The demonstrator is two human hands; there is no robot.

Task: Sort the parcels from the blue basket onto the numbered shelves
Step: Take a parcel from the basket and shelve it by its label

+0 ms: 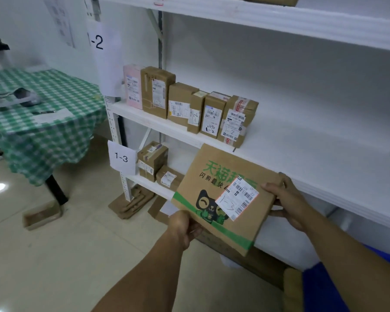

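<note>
Head view: left hand [185, 226] and right hand [286, 199] curl their fingers round a cardboard parcel [214, 199] marked 1-3.

Both bare forearms reach in from the near edge. Left hand [185, 228] grips the parcel [203, 176] at its near-left edge, right hand [287, 204] pinches the right corner, thumb on top.

Both my forearms, lower middle and lower right of the frame, are bare to the wrists. My left grip [185, 228] and right grip [286, 203] are bare hands.
</note>
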